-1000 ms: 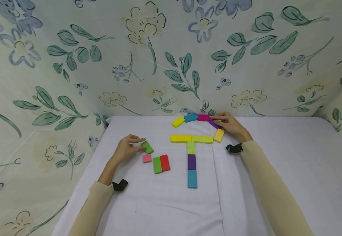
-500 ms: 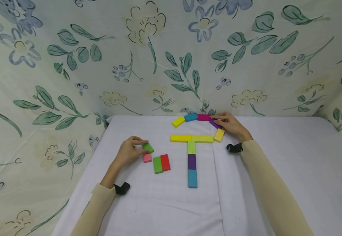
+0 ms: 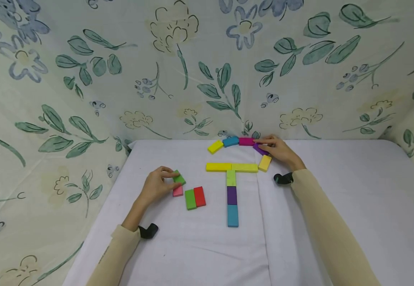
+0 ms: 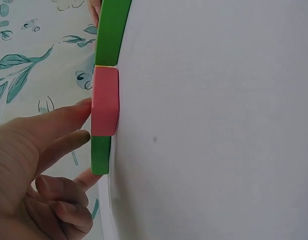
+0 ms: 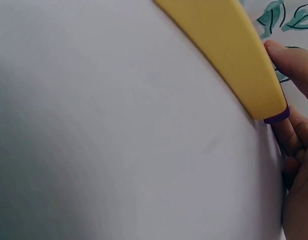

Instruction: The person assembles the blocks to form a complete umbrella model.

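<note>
Between thumb and index finger, my left hand [image 3: 157, 183] pinches a green block [image 3: 180, 178] lying on the white table. Just below that block is a small pink block [image 3: 178, 192], which the thumb partly covers; in the left wrist view the pink block [image 4: 104, 100] stands in front of the held green one [image 4: 100, 156]. At the far edge, my right hand [image 3: 279, 151] holds a purple block [image 3: 260, 149] in a curved row. In the right wrist view a yellow-orange block [image 5: 234, 55] hides most of the purple block [image 5: 280, 116].
The curved row also has yellow [image 3: 215, 147], blue [image 3: 231, 141] and magenta [image 3: 246, 141] blocks. Yellow bars [image 3: 218, 167] top a column with a dark purple block [image 3: 231, 195] and a blue block [image 3: 233, 215]. Green [image 3: 190, 199] and red [image 3: 199, 196] blocks lie side by side.
My left hand has moved slightly right and toward me, its thumb and index finger coming further over the green block and the pink block. The right hand stays on the purple block.
</note>
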Tool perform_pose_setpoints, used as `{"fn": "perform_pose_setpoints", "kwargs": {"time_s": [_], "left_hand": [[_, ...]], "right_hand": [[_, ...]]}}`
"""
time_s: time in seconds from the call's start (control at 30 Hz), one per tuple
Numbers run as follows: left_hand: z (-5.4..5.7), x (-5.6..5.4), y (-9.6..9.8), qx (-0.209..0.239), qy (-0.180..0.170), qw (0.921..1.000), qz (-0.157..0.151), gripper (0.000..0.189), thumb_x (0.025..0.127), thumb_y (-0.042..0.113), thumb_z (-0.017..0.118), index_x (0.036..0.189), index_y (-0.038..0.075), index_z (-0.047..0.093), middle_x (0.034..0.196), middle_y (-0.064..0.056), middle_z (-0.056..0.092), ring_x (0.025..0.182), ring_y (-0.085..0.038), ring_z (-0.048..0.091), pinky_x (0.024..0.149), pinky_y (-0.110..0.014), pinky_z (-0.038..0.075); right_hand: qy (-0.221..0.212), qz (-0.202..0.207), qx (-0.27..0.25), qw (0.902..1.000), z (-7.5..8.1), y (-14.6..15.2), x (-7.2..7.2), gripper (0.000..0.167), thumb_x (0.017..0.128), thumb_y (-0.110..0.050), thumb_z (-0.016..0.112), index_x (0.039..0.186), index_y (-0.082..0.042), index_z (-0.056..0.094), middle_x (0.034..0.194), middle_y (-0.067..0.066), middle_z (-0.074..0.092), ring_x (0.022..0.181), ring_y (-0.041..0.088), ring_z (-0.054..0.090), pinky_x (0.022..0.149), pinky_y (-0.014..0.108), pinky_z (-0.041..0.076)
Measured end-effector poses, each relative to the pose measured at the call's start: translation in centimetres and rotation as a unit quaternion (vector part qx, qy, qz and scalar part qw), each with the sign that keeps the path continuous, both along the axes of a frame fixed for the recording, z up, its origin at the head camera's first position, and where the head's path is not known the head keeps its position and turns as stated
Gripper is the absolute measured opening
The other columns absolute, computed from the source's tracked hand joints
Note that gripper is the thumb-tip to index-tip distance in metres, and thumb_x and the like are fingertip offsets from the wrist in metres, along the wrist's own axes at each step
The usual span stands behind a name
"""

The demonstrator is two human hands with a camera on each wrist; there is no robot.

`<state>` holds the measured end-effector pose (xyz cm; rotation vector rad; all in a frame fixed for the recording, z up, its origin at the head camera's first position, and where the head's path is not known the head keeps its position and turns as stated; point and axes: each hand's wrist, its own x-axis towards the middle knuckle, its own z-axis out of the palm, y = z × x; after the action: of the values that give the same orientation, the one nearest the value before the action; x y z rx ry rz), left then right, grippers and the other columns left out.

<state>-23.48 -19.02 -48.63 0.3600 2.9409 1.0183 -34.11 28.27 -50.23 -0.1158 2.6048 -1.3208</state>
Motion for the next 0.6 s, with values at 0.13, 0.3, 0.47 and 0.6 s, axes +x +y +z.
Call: {"fn": "perform_pose_setpoints", "kwargs": {"time_s": [0.13,0.3,0.47,0.6], "left_hand": [[-0.09,-0.03,-0.03,-0.009,0.017,0.9998,0.0,0.041,0.082,0.028,0.089,0.12,0.013,0.079,0.124,-0.011,0.07,0.093,-0.028,0.062,0.075,-0.033,0.047],[-0.21,-0.17,-0.14,-0.011,0.028,0.9995,-0.005,0.044,0.082,0.027,0.089,0.123,0.013,0.078,0.125,-0.011,0.07,0.088,-0.027,0.061,0.072,-0.031,0.044],[-0.48,-0.42,-0.42,-0.004,0.023,0.9997,-0.008,0.047,0.082,0.027,0.089,0.125,0.013,0.076,0.126,-0.01,0.07,0.087,-0.026,0.059,0.071,-0.028,0.043],[-0.69,-0.59,-0.71,0.016,0.016,0.9997,-0.007,0.048,0.082,0.027,0.089,0.126,0.013,0.076,0.128,-0.008,0.07,0.087,-0.023,0.055,0.071,-0.027,0.041]], "right_hand": [[0.001,0.0,0.002,1.0,0.04,-0.06,0.02,0.042,0.108,-0.03,0.056,0.148,-0.018,0.059,0.15,0.019,0.041,0.137,0.039,0.036,0.12,0.06,0.031],[0.004,-0.002,0.004,1.0,-0.09,-0.04,-0.03,0.042,0.108,-0.031,0.057,0.147,-0.018,0.06,0.148,0.018,0.042,0.136,0.038,0.037,0.119,0.06,0.031],[0.006,-0.004,0.003,1.0,-0.2,0.03,-0.06,0.042,0.107,-0.032,0.057,0.147,-0.019,0.06,0.146,0.017,0.043,0.134,0.037,0.038,0.117,0.057,0.033],[0.006,-0.004,0.0,1.0,-0.22,0.07,-0.08,0.042,0.107,-0.032,0.057,0.147,-0.019,0.06,0.146,0.017,0.042,0.133,0.036,0.038,0.116,0.056,0.033]]}}
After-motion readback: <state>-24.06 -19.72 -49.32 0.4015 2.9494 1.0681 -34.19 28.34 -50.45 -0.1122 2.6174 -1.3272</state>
